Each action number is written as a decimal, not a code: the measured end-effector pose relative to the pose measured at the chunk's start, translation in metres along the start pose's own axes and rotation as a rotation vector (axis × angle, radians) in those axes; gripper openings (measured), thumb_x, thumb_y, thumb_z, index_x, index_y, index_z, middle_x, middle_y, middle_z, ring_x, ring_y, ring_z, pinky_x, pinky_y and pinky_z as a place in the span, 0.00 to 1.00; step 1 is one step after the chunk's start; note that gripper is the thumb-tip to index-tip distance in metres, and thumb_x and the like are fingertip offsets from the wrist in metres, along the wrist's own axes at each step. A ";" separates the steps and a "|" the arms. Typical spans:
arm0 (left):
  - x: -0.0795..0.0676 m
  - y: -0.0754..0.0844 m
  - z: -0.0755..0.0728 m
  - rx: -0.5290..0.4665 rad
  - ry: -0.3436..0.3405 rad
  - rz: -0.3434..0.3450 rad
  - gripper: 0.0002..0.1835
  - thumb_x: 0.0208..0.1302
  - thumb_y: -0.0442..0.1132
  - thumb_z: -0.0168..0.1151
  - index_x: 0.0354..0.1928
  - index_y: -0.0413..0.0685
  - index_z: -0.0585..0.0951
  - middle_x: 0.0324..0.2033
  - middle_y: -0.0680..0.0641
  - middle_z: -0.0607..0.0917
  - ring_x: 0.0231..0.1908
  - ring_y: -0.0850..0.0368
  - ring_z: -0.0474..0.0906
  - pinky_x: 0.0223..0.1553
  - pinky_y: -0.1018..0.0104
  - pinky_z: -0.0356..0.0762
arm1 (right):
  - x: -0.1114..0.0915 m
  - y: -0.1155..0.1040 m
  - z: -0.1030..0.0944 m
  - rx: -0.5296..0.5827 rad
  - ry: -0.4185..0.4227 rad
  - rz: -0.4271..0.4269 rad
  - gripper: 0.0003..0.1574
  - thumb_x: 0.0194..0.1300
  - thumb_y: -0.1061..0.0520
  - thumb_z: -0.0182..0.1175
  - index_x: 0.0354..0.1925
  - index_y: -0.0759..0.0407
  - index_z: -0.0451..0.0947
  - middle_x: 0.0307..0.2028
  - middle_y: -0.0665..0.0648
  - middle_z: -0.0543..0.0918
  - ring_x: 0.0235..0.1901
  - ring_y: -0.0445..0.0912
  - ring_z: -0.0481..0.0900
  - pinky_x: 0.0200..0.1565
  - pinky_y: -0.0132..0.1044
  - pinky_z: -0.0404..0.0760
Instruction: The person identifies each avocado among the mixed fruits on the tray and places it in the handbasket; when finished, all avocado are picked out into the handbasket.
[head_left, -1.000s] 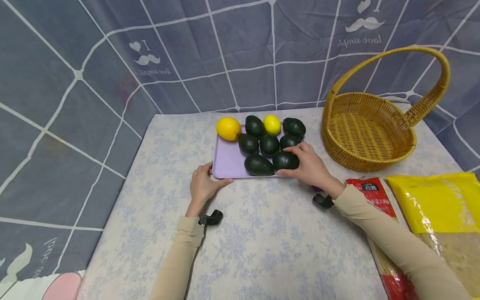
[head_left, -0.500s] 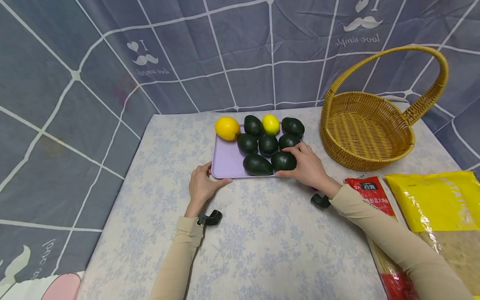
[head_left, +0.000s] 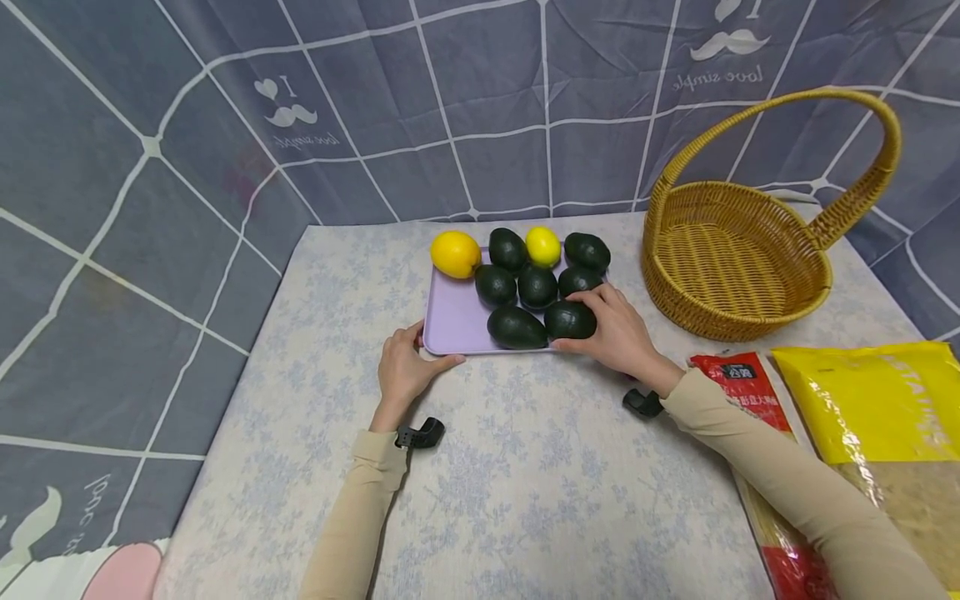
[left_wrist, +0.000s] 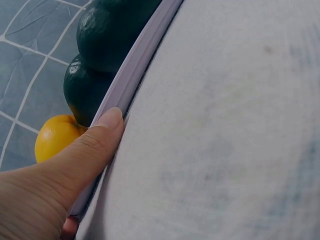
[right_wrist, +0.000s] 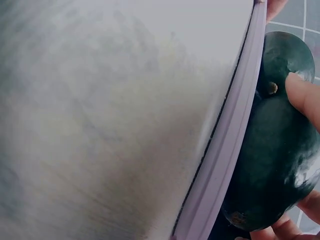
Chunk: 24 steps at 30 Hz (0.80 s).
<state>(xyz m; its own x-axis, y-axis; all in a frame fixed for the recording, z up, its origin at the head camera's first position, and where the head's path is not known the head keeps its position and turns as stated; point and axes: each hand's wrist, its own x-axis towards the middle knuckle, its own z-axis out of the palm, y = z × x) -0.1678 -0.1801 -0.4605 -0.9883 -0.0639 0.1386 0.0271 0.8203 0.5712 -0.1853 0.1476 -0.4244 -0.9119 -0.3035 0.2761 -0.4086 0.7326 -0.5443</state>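
A lilac tray lies on the table, bearing several dark green avocados, a yellow lemon and a larger orange-yellow fruit. My right hand grips the avocado at the tray's front right, thumb on its near side and fingers over its far side. In the right wrist view this avocado lies just behind the tray rim, beside another avocado. My left hand holds the tray's front left corner. Its thumb presses along the front rim in the left wrist view.
A woven basket with a tall handle stands right of the tray. Nearer on the right lie a red and clear packet and a large yellow bag. Grey-blue gridded cloth hangs behind and at the left.
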 end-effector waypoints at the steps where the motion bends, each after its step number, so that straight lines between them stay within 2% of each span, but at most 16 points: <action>1: 0.000 0.000 0.000 -0.002 0.002 0.002 0.48 0.39 0.59 0.77 0.63 0.42 0.72 0.33 0.45 0.71 0.34 0.49 0.63 0.32 0.60 0.60 | 0.000 0.000 0.000 0.004 0.002 0.000 0.47 0.41 0.37 0.76 0.55 0.58 0.75 0.41 0.58 0.69 0.41 0.52 0.68 0.40 0.47 0.69; 13: 0.001 0.000 0.000 -0.013 0.014 0.023 0.46 0.39 0.58 0.78 0.60 0.41 0.74 0.32 0.46 0.70 0.34 0.49 0.62 0.31 0.60 0.58 | -0.001 0.000 -0.002 0.037 -0.018 0.027 0.47 0.43 0.38 0.75 0.57 0.57 0.72 0.46 0.60 0.69 0.46 0.54 0.69 0.46 0.51 0.68; 20: 0.000 -0.001 0.000 -0.009 0.005 0.006 0.49 0.39 0.58 0.78 0.63 0.41 0.72 0.34 0.44 0.72 0.36 0.48 0.64 0.32 0.59 0.61 | -0.001 0.000 -0.003 0.034 -0.035 0.018 0.48 0.45 0.36 0.74 0.59 0.57 0.71 0.56 0.62 0.72 0.55 0.57 0.68 0.52 0.56 0.66; 24: 0.000 -0.001 -0.001 -0.012 0.001 0.002 0.49 0.40 0.58 0.78 0.64 0.41 0.71 0.34 0.44 0.73 0.36 0.48 0.64 0.32 0.58 0.62 | -0.001 0.000 -0.003 0.036 -0.043 0.025 0.49 0.45 0.34 0.73 0.59 0.57 0.71 0.57 0.62 0.73 0.56 0.57 0.68 0.53 0.56 0.66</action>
<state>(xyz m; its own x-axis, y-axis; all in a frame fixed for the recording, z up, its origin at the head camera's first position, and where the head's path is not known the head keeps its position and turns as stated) -0.1677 -0.1813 -0.4605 -0.9881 -0.0632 0.1404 0.0305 0.8135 0.5808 -0.1838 0.1494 -0.4223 -0.9225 -0.3114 0.2281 -0.3857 0.7184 -0.5789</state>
